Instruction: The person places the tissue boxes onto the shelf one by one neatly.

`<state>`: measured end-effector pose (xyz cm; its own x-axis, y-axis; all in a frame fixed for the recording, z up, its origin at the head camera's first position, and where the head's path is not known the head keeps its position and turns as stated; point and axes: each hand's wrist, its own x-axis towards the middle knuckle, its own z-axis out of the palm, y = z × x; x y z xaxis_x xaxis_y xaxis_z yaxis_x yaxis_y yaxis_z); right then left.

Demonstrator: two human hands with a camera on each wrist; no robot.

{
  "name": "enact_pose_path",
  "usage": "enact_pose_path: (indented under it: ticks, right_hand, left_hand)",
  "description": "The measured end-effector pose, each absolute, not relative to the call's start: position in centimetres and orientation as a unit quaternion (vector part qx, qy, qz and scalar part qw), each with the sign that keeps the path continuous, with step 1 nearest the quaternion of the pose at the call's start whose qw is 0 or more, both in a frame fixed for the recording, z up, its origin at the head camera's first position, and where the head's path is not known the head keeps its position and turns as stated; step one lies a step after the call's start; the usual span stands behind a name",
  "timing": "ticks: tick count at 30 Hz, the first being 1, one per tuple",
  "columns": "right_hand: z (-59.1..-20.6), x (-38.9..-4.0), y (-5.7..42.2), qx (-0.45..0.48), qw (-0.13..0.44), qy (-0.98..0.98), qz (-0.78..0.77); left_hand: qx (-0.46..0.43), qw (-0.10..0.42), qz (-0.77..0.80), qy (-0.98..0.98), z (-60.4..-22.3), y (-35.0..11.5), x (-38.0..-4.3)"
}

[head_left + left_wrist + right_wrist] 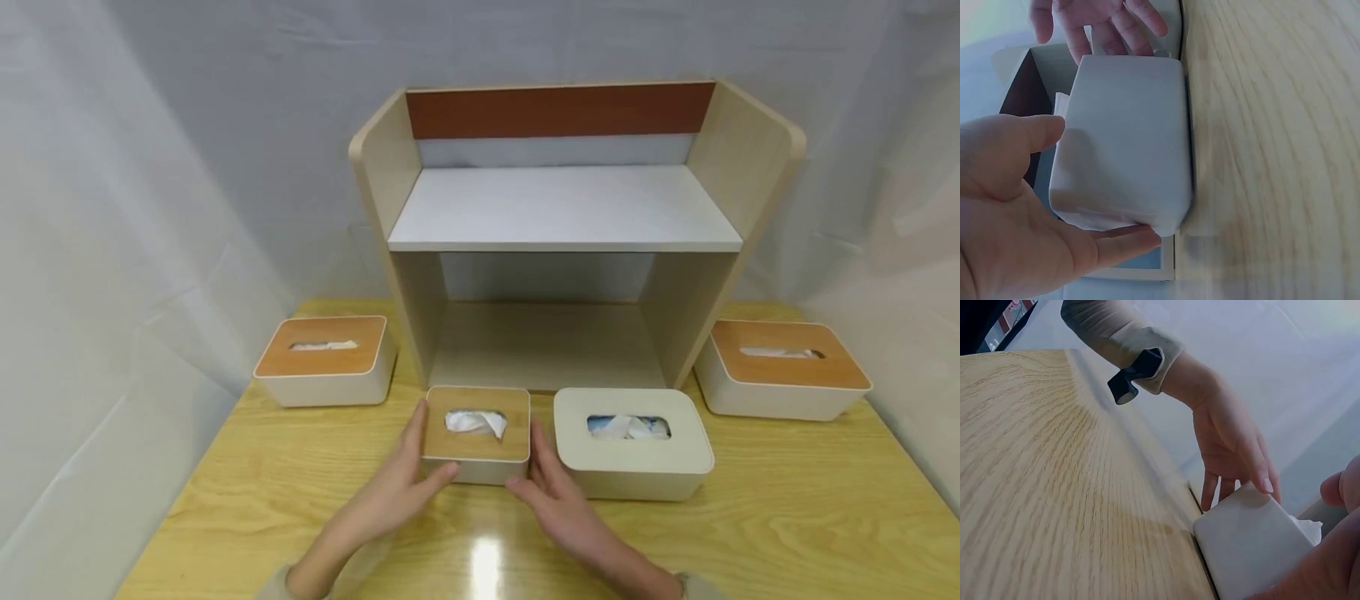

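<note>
Orange-lidded tissue box point(318, 387) stands at the far left of the bench point(247, 492), upright, its slot running side to side. Next comes the left hand point(397, 487), fingers nearly straight against the left end of the small tissue box point(487, 472), thumb by its front left corner. This box rests upright on the bench between the hands, in front of the shelf unit point(562, 208), its tan lid facing up. Its long axis runs left to right, one long side turned toward the person, and the slot, with white tissue point(474, 423) in it, follows the same line. Beyond its right end is the right hand point(558, 504), fingers extended and spread beside that end; whether they press on it, I cannot tell. Just right of those fingers stands a larger cream tissue box point(633, 483), also lengthwise left to right. A second orange-lidded box point(780, 402) sits at the far right.
</note>
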<state>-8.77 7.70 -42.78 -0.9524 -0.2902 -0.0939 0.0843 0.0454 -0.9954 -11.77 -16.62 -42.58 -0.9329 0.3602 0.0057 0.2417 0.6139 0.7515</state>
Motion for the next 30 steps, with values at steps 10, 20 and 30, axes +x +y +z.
enact_pose_path:
  ticks: [10,20,30]
  right_hand:
    - [-43.7,-8.6,7.5,-0.070,0.148,0.704,-0.691]
    - [-44.2,-7.9,7.0,-0.067,0.148,0.723,-0.671]
    - [-43.2,-8.8,6.9,-0.067,0.118,0.746,-0.652]
  left_hand:
    - [0.140,0.104,0.473,0.863,-43.0,-16.9,-12.1]
    - [0.138,0.091,0.516,0.841,-43.5,-17.0,-11.4]
    - [0.138,0.085,0.521,0.838,-43.0,-16.7,-12.6]
